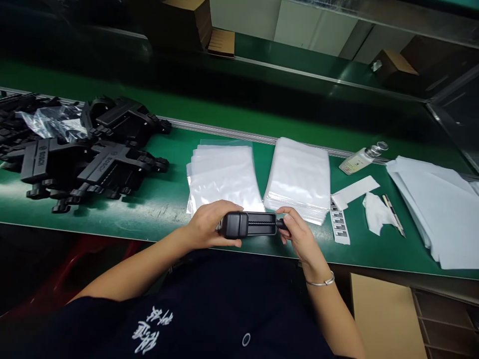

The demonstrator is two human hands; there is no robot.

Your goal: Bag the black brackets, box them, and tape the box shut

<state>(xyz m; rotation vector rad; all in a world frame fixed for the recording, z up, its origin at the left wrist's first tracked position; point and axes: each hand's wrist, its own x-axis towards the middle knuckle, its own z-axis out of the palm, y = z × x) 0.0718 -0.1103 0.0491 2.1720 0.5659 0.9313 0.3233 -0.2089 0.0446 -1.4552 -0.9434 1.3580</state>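
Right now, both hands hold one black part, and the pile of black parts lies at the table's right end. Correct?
No: the head view shows the pile of black parts at the green table's left end. The left hand and right hand do hold the black part.

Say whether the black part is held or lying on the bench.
Held: the black part sits between left hand and right hand, one at each end.

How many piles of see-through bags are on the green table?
2: left pile beyond the left hand, right pile beyond the right hand; both hands hold the black part. The far-right white stack may be bags too.
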